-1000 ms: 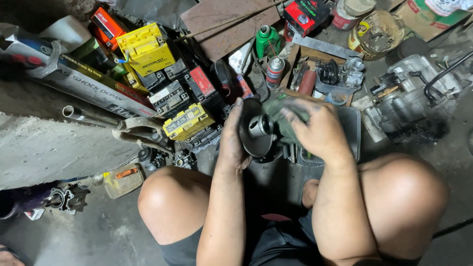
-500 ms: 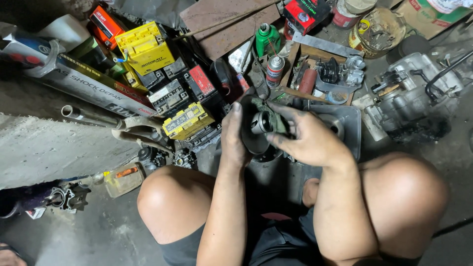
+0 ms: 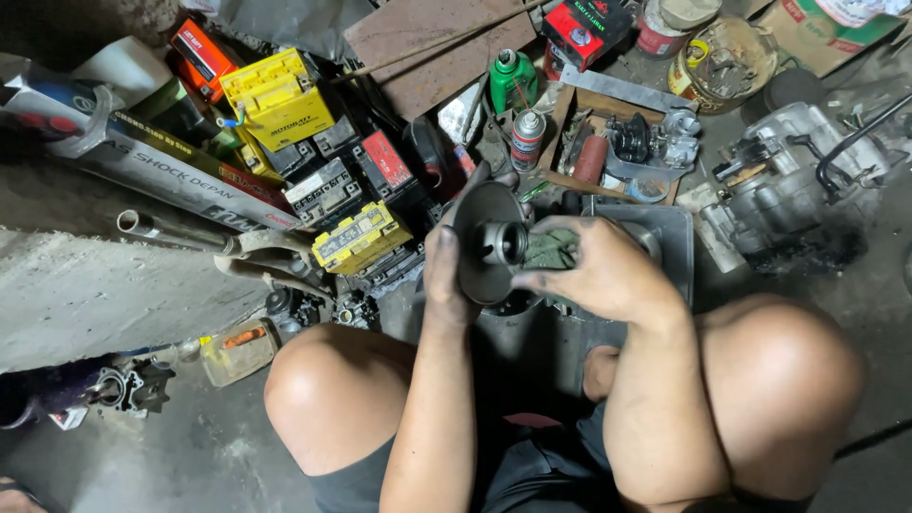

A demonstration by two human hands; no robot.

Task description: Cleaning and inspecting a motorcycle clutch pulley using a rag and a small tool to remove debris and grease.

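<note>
Pulley disc (image 3: 486, 242), dark metal, round, with short hub at centre, held up on edge between my knees. Left hand (image 3: 446, 271) grips disc by left rim, fingers wrapped behind it and mostly hidden. Right hand (image 3: 594, 271) clenched on green rag (image 3: 551, 249), pressing it against hub; only part of rag shows. Grey metal tray (image 3: 670, 237) just beyond, largely covered by right hand. Far left, yellow battery (image 3: 277, 95) among other boxes. Engine block (image 3: 793, 185) far right, details murky. Floor below my legs too dark to make out.

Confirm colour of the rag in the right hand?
Green, dull and grimy. The rag sits under the right hand, clearest in the head view.
</note>
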